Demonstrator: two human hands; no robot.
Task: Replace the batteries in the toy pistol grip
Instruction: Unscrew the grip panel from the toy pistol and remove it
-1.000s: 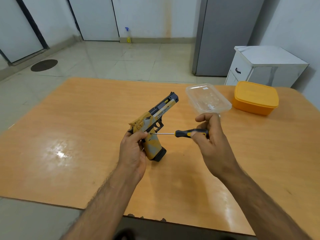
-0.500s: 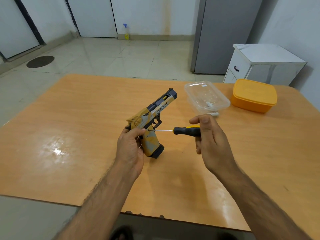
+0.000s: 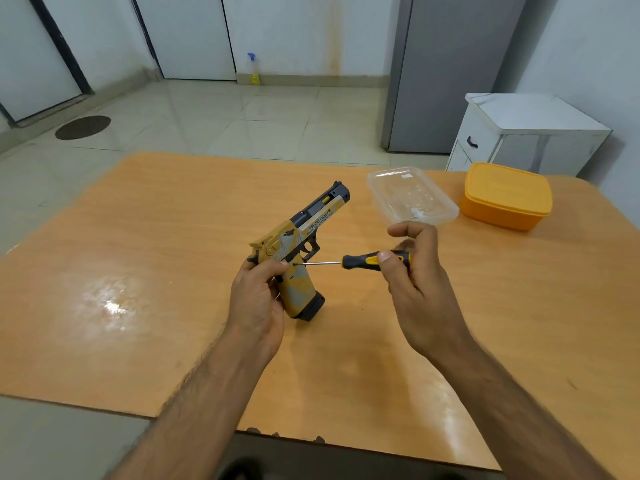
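Note:
A yellow, grey and black toy pistol (image 3: 300, 237) stands with its grip base on the wooden table (image 3: 138, 271), barrel pointing up and away to the right. My left hand (image 3: 258, 299) grips the back of its grip. My right hand (image 3: 412, 271) pinches the black-and-yellow handle of a small screwdriver (image 3: 360, 261). The screwdriver lies level, and its tip touches the pistol's side just above the grip, next to my left thumb.
A clear plastic tub (image 3: 412, 199) holding small white bits sits behind my right hand. An orange lidded box (image 3: 507, 195) stands at the table's far right. A white cabinet (image 3: 526, 133) and a grey fridge (image 3: 446, 71) stand beyond the table.
My right hand's fingers have shifted on the screwdriver handle, as in turning it. The pistol and my left hand stay as they were.

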